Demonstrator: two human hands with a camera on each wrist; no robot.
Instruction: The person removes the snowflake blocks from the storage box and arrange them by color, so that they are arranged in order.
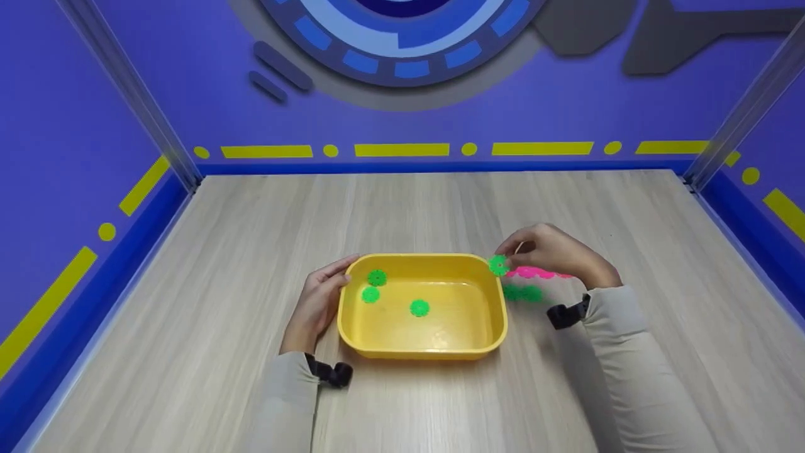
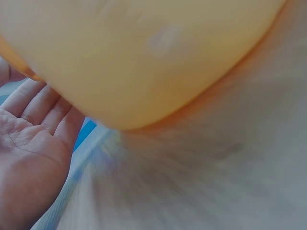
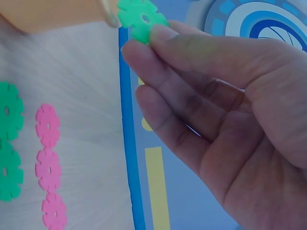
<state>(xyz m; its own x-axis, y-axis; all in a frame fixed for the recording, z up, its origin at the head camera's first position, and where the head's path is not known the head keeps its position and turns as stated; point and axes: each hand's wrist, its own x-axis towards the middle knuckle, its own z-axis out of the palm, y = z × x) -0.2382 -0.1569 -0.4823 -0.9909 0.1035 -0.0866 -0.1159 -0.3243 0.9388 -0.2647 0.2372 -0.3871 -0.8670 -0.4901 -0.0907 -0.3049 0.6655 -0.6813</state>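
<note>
A yellow plastic tub (image 1: 422,352) sits on the table with three green notched discs inside: one disc (image 1: 377,277) above another disc (image 1: 370,294) at the left, and a third disc (image 1: 419,307) near the middle. My left hand (image 1: 316,303) grips the tub's left end, thumb at the rim and fingers along the outer wall. Between thumb and fingertips, my right hand (image 1: 553,251) pinches a green notched disc (image 3: 139,18) at the tub's upper right rim. Right of the tub lie a row of pink notched discs (image 3: 48,170) and some green discs (image 3: 10,167), partly hidden by the hand in the head view.
The wooden table (image 1: 220,251) is bounded by a blue back wall (image 1: 465,119) with yellow markings and by side walls. Black wrist cameras (image 1: 566,316) are strapped at both sleeves, close to the tub's ends.
</note>
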